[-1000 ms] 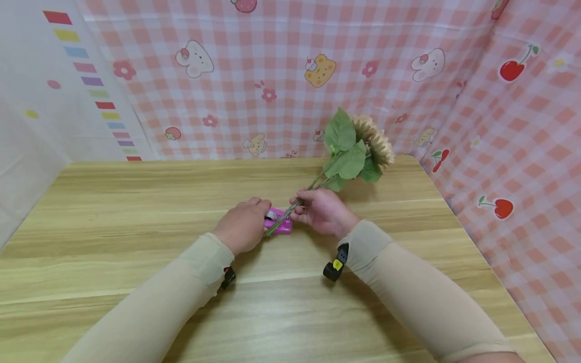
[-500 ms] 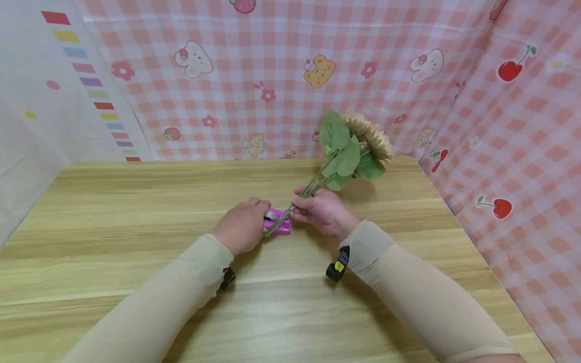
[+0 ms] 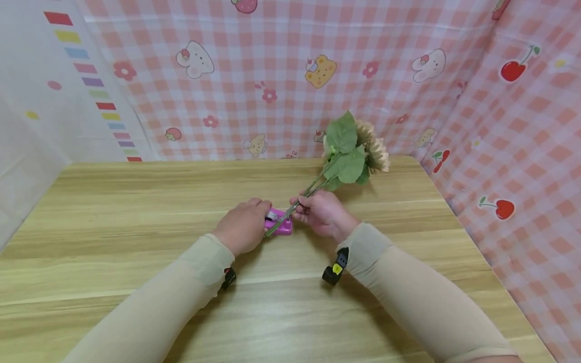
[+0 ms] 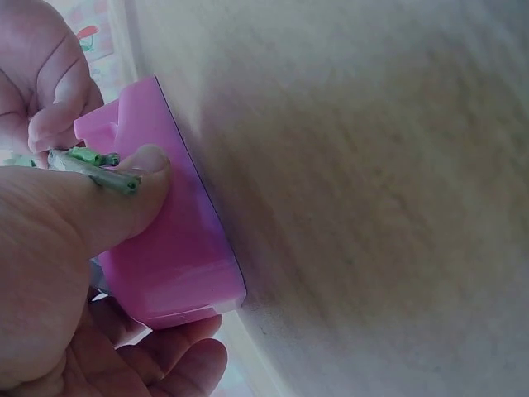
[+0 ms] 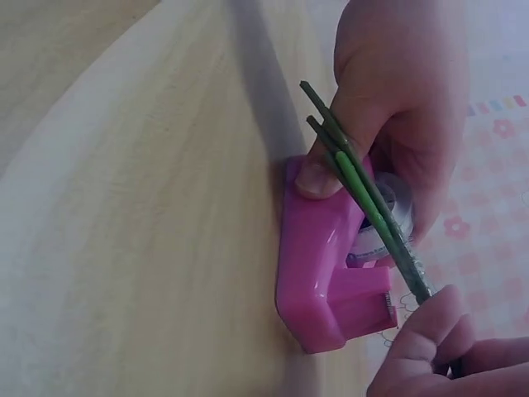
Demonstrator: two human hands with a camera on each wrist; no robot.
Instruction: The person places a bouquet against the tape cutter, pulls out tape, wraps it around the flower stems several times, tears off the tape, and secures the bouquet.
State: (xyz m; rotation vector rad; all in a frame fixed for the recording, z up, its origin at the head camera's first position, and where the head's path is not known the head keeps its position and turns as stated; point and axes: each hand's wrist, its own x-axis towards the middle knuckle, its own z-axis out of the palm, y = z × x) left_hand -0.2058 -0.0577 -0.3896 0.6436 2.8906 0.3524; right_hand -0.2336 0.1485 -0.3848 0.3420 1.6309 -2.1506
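My left hand (image 3: 242, 226) grips a pink tape dispenser (image 3: 284, 228) on the wooden table, thumb on one side and fingers round the other. A roll of clear tape (image 5: 397, 211) sits in the dispenser, partly covered by that hand. My right hand (image 3: 328, 212) pinches the green stems (image 5: 368, 194) of a bunch of artificial flowers (image 3: 346, 164). The stems slant over the dispenser, cut ends (image 4: 124, 180) beside my left thumb. Shiny clear film shows round the stems close to my right fingers (image 5: 438, 314). Broad leaves and pale beige blooms (image 3: 375, 151) point away to the back right.
The wood-grain table (image 3: 150, 212) reaches back to a pink checked cloth (image 3: 254, 65) with cartoon prints. More checked cloth (image 3: 535, 166) hangs along the right edge, and a white cloth (image 3: 32, 141) hangs on the left.
The flower bunch has rolled in my right fingers, so its leaves and blooms face differently. My right fingers shift slightly along the stems. My left hand and the dispenser stay in place.
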